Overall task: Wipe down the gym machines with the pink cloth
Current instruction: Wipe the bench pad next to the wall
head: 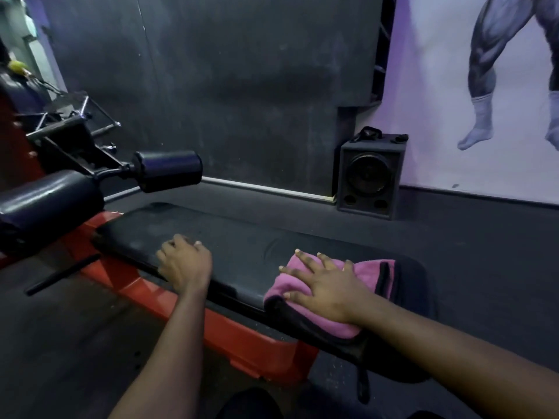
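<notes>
Under the right hand (325, 293), fingers spread flat, the pink cloth (370, 269) lay pressed on the bench pad (242, 237). Long, even strokes toward the left hand (184, 263), which was seemingly bracing with bent fingers, would have suited.

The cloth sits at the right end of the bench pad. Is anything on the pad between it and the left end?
Yes: the left hand rests on the pad, between the cloth under the right hand and the pad's left end. Nothing else shows on that stretch.
</notes>
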`<action>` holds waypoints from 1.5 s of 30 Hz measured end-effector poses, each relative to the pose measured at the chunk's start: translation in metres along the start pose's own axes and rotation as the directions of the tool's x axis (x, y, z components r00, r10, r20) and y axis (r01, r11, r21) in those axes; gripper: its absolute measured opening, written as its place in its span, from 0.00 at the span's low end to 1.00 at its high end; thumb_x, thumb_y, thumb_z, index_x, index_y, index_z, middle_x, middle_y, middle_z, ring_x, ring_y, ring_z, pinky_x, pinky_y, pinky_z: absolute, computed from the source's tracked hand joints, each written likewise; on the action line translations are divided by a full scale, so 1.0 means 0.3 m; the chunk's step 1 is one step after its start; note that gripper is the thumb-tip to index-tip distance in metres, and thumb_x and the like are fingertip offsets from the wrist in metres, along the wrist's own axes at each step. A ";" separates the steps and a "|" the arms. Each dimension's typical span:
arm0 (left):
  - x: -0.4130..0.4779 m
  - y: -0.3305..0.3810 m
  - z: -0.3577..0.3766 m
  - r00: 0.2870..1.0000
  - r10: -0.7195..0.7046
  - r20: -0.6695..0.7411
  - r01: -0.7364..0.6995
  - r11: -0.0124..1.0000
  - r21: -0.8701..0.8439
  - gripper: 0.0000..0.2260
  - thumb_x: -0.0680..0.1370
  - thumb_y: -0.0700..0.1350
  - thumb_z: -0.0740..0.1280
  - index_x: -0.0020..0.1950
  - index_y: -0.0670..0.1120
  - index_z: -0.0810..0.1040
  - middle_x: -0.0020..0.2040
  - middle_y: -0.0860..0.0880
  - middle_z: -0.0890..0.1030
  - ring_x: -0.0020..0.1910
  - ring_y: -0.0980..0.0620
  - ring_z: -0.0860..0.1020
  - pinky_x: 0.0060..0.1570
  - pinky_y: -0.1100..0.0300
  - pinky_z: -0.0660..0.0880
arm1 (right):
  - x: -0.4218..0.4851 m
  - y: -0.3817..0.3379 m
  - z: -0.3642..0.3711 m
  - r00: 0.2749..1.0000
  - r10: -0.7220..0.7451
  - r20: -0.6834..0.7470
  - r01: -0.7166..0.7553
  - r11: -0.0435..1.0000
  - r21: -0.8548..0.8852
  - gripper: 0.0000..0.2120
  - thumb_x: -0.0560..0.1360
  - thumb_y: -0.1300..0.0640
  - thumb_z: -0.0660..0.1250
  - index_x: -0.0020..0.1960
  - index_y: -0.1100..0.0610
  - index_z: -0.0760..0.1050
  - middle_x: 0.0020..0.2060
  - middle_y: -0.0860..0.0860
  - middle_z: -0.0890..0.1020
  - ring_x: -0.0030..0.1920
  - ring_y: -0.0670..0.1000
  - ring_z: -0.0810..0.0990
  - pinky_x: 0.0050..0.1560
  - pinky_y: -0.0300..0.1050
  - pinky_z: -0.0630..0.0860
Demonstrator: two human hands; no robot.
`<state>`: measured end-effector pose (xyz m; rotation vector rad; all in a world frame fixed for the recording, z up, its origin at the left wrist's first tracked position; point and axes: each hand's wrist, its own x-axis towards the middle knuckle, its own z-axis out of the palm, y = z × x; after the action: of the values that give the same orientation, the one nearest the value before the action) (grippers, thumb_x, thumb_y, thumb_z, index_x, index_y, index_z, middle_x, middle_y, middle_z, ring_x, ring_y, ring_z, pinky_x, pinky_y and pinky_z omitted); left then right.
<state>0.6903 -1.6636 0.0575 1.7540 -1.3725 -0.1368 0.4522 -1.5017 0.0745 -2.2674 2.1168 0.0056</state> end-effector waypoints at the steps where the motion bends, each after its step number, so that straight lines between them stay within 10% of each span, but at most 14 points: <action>1: 0.010 -0.015 0.010 0.999 -0.050 -0.008 0.050 0.999 0.002 0.17 0.78 0.46 0.67 0.63 0.38 0.75 0.67 0.33 0.72 0.68 0.33 0.67 0.63 0.38 0.68 | 0.036 -0.015 0.003 0.999 0.038 -0.006 -0.038 0.999 0.005 0.30 0.78 0.25 0.44 0.78 0.29 0.48 0.83 0.45 0.43 0.82 0.61 0.48 0.71 0.77 0.50; 8: 0.029 -0.063 0.085 0.901 -0.361 0.243 0.400 0.906 -0.140 0.34 0.84 0.53 0.58 0.83 0.43 0.43 0.82 0.35 0.41 0.80 0.33 0.47 0.73 0.36 0.57 | 0.187 -0.066 0.005 0.992 0.118 -0.038 -0.115 0.991 0.071 0.36 0.75 0.22 0.42 0.80 0.33 0.45 0.83 0.50 0.41 0.82 0.63 0.47 0.72 0.78 0.48; 12: 0.024 -0.078 0.125 0.921 -0.341 0.191 0.378 0.900 -0.217 0.34 0.85 0.53 0.56 0.83 0.43 0.41 0.81 0.32 0.44 0.78 0.29 0.51 0.75 0.36 0.57 | 0.067 -0.034 0.015 0.995 -0.095 0.040 0.092 0.993 0.074 0.43 0.67 0.16 0.48 0.76 0.26 0.36 0.80 0.48 0.30 0.80 0.63 0.34 0.69 0.82 0.36; 21: 0.104 -0.126 0.099 0.878 -0.455 0.151 0.479 0.831 -0.282 0.35 0.85 0.55 0.55 0.82 0.37 0.43 0.80 0.35 0.51 0.75 0.31 0.58 0.71 0.40 0.62 | 0.330 -0.205 0.027 0.994 0.112 0.008 -0.113 0.992 0.051 0.33 0.77 0.24 0.44 0.80 0.31 0.48 0.82 0.53 0.38 0.80 0.69 0.42 0.70 0.81 0.43; 28: 0.216 -0.132 0.123 0.823 -0.546 0.158 0.568 0.783 -0.254 0.37 0.84 0.62 0.49 0.82 0.39 0.43 0.78 0.31 0.52 0.70 0.29 0.68 0.69 0.40 0.67 | 0.199 -0.162 0.038 0.994 -0.108 -0.004 0.108 0.994 -0.012 0.36 0.73 0.21 0.48 0.78 0.28 0.44 0.82 0.50 0.37 0.82 0.64 0.43 0.71 0.79 0.45; 37: 0.205 -0.156 0.150 0.841 -0.524 0.138 0.540 0.794 -0.279 0.32 0.85 0.59 0.50 0.83 0.43 0.45 0.78 0.33 0.54 0.65 0.28 0.72 0.62 0.39 0.71 | 0.548 -0.214 0.007 0.989 0.147 0.025 -0.148 0.987 0.055 0.32 0.78 0.25 0.46 0.79 0.32 0.49 0.83 0.49 0.41 0.82 0.64 0.44 0.71 0.77 0.45; 45: 0.200 -0.166 0.151 0.850 -0.510 0.135 0.526 0.798 -0.296 0.32 0.85 0.58 0.50 0.83 0.44 0.45 0.77 0.34 0.55 0.64 0.30 0.73 0.58 0.39 0.73 | 0.245 -0.215 0.027 1.000 -0.003 0.002 0.003 1.000 -0.008 0.29 0.79 0.28 0.44 0.79 0.29 0.45 0.82 0.46 0.37 0.82 0.58 0.43 0.73 0.76 0.47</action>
<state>0.7242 -1.7387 0.0205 1.8039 -0.8028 -0.6750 0.5218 -1.5704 0.0658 -2.2742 2.1165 0.0165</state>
